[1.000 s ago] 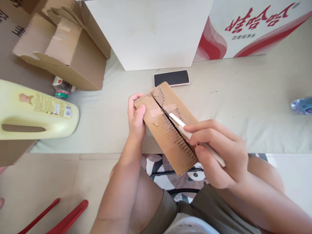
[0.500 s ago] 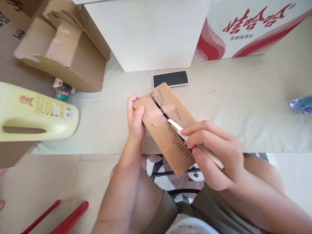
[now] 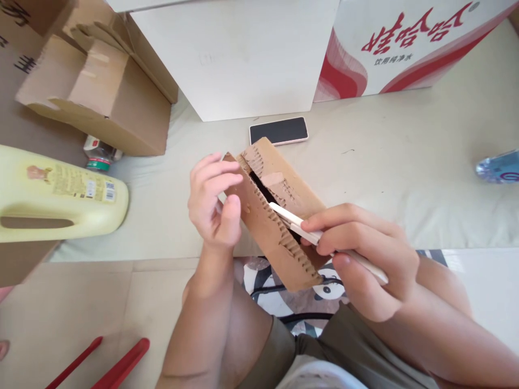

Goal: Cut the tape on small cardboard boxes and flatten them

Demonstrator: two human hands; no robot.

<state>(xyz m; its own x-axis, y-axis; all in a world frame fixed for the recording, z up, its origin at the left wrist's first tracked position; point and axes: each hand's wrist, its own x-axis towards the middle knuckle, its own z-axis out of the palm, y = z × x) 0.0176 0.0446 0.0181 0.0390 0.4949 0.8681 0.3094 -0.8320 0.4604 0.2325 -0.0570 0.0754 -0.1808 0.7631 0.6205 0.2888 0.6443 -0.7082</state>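
Cardboard box (image 3: pixel 302 189), part open — its seam is parted, but the flaps are not fully folded back.

It sits tilted over the near edge of the cloth-covered surface (image 3: pixel 405 162), between the smartphone (image 3: pixel 279 131) and the lap. Done, by the look of it: the split along the middle, with torn corrugated edges, and the left flap (image 3: pixel 263 221) lifted. Left, I'd judge: spreading both flaps; the contents are hidden in the dark gap. The right hand (image 3: pixel 368 265) grips a white-handled cutter (image 3: pixel 284 212) at the slit — the left hand (image 3: pixel 213 200) is loosely spread beside the lifted flap, contact unclear.
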